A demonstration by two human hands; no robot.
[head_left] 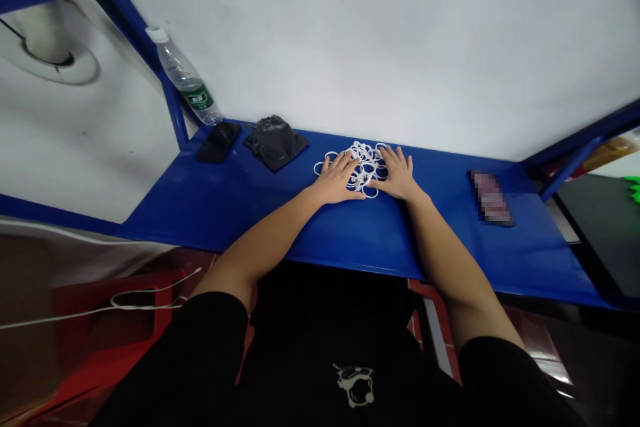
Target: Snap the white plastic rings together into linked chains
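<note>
A loose heap of thin white rings (367,168) lies near the back of the blue table (350,233). On its left side rests my left hand (336,180), palm down with fingers spread over some of the rings. My right hand (399,177) lies on the heap's right side, its fingers stretched out and its thumb pointing in toward the middle. Both hands touch the rings without gripping any. Palms and fingers hide part of the heap.
A black plastic bag (276,141) and a dark flat object (219,142) lie left of the rings. A clear bottle with a green label (193,87) stands at the back left corner. A phone-like object (491,198), its face blurred, lies right. A white wall (380,47) rises behind.
</note>
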